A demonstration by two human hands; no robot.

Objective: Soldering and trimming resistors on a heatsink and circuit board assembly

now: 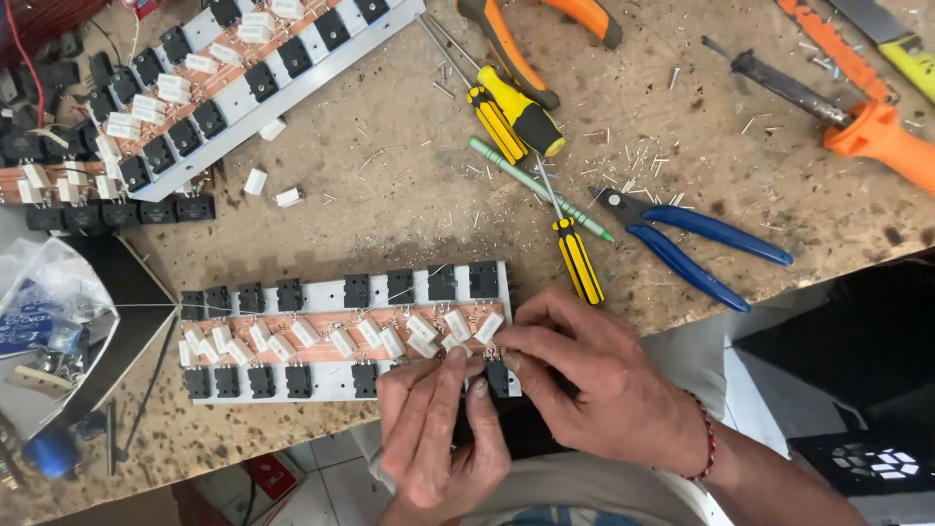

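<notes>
Lying lengthwise left to right, the aluminium heatsink bar (331,292) carried black transistors; both hands' fingers (458,365) pinched its near-edge component.

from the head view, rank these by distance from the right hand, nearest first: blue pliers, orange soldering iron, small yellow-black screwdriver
Measured from the right hand:
1. Small yellow-black screwdriver, just above the hand, near the board's right end.
2. Blue pliers, up and to the right.
3. Orange soldering iron, far upper right of the bench.
</notes>
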